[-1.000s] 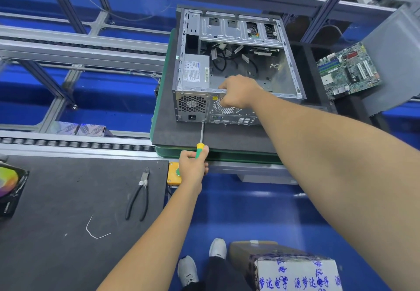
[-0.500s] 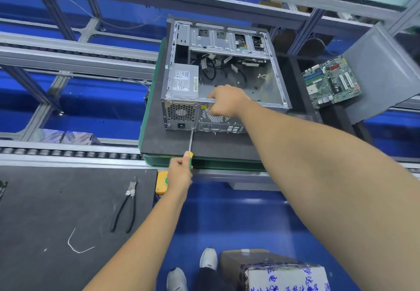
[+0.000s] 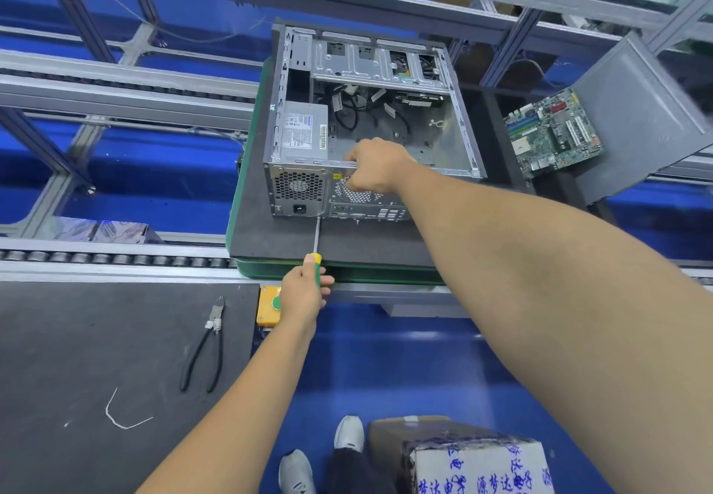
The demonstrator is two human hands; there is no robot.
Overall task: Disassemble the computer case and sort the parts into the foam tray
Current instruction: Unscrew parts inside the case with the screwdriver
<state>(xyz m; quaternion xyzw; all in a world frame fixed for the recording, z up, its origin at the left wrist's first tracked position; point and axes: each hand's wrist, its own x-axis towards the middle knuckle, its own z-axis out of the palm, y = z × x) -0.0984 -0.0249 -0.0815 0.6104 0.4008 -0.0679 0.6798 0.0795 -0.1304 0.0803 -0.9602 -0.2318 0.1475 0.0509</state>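
Two hands at the opened computer case (image 3: 370,123)

Left grip (image 3: 303,293) holds screwdriver (image 3: 316,246); right grip (image 3: 376,165) curls on the rear rim. Inside: power supply (image 3: 304,131), loose cables (image 3: 366,108).

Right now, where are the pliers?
In the head view, the pliers lie on the dark mat at lower left, left of the yellow button box.

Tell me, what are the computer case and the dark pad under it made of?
The computer case looks like bare sheet metal: dull silver-grey, with stamped slots and punched vent holes. The dark pad seems to be foam or rubber: matte charcoal with no shine.
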